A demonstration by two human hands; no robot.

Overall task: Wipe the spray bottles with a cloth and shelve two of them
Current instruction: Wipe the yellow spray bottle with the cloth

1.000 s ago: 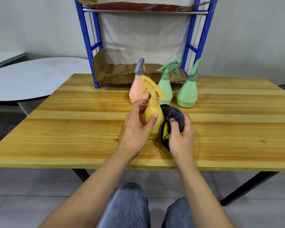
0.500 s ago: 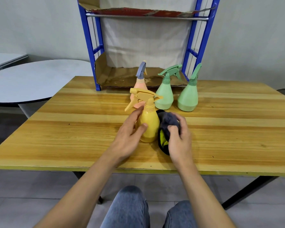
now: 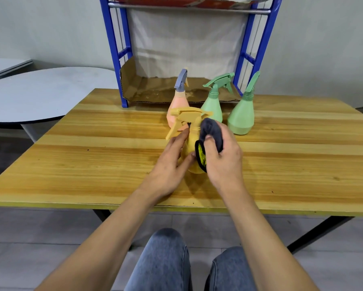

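Left grip (image 3: pixel 168 164): yellow bottle (image 3: pixel 189 143); right grip (image 3: pixel 222 158): cloth (image 3: pixel 211 129)

Left hand (image 3: pixel 169 164) holds the yellow spray bottle (image 3: pixel 189 143); right hand (image 3: pixel 224 160), at its 3 o'clock, clutches the cloth (image 3: pixel 211 131), fingers curled.

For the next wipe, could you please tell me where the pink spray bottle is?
In the head view, the pink spray bottle stands near the centre, right behind the yellow bottle and just left of a green bottle.
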